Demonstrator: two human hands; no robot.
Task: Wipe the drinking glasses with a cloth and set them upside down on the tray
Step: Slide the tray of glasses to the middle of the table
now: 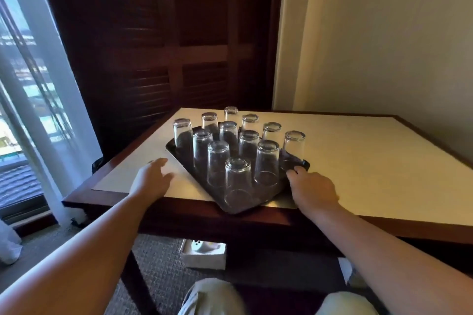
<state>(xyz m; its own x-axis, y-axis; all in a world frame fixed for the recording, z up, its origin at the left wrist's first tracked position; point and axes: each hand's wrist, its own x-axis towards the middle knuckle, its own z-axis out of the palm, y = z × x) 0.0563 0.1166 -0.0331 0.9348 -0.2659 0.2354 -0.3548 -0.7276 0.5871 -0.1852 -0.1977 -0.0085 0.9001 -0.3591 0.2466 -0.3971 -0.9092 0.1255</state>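
Twelve glasses (238, 179) stand upside down on the tray (238, 208), between the two grips. The left grip (151, 179) is wide and empty, resting on the counter (358, 161) just left of the tray. The right grip (313, 190) has its fingertips at the rim ahead of it — whether it pinches, I cannot tell. The step looks like squaring the tray: take both rims evenly, keep it level, slide slowly — its near corner overhangs.

Wood-edged table (358, 161) before dark louvred doors (158, 46) and a cream wall (384, 33) — daylight through a sheer curtain (51, 84) at left
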